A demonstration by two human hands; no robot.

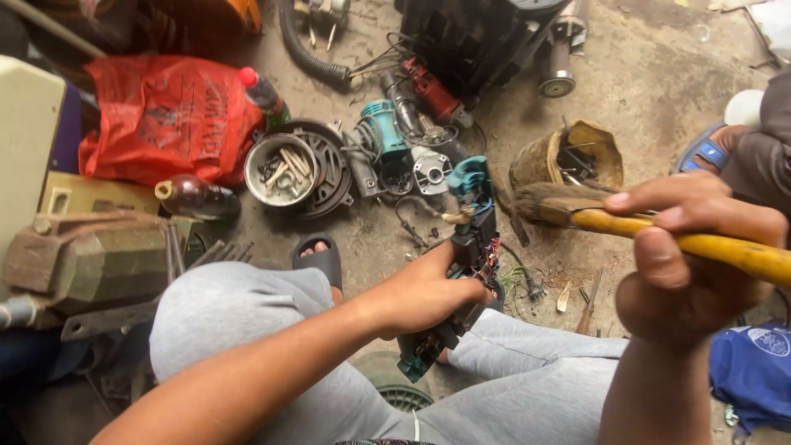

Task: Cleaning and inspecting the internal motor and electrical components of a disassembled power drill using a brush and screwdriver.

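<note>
— Two hands busy?
— Yes: left hand (428, 292) grips the teal-and-black tool housing (465, 247) over the lap; right hand (688, 247) clasps a yellow-handled brush (577, 210).
— Around them?
— Floor (651, 74): metal bowl (280, 169), red bag (169, 115).

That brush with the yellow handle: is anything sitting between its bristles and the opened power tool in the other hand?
Nothing visible does. The right hand holds the brush with its bristles just right of the teal and black power tool gripped by the left hand. Only open air and floor show in the gap.
</note>
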